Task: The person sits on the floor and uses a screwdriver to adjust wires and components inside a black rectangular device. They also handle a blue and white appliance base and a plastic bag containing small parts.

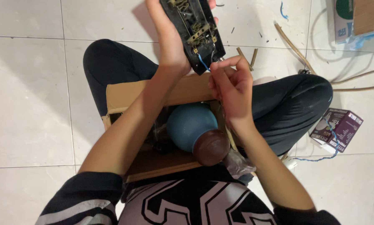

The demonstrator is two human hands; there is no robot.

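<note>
White floor tiles (24, 104) lay beneath; my left hand (170, 39) clasped a black board (195, 31) at top centre, my right hand (230, 85) pinching its blue wire (203, 63).

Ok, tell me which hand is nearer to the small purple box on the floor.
Right. The right hand pinches a blue wire over the lap, on the purple box's side. The left hand grips the black board farther away.

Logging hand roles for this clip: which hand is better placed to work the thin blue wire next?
Probably the right hand: its fingers already pinch the thin blue wire at the black electrical board with brass contacts, which the left hand grips.
</note>
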